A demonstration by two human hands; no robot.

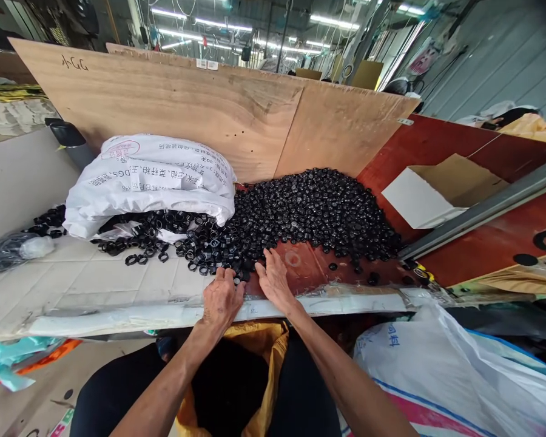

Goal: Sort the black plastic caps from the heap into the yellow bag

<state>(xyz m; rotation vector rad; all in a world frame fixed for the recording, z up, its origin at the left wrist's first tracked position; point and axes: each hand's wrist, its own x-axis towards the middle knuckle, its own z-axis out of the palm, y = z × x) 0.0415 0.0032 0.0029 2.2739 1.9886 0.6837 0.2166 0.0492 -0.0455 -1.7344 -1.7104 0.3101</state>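
A large heap of small black round plastic parts (318,206) covers the middle of the bench. My left hand (222,298) is at its front edge, fingers curled down and thumb close in; a small black cap (237,281) shows at the fingertips. Beside it, my right hand (275,280) is open, fingers stretched forward and touching the near edge of the heap. To the left lie loose black rings (159,233), some spilling from the mouth of a white woven sack (150,176). Below my hands, an open yellow bag (275,364) stands between my knees, its inside dark.
A plywood board (200,115) closes off the back. A cardboard box (414,197) and a grey metal bar (482,209) are at the right. The bench edge (131,318) is wrapped in white. A white sack (400,352) stands low at right; a dark bottle (70,142) is at left.
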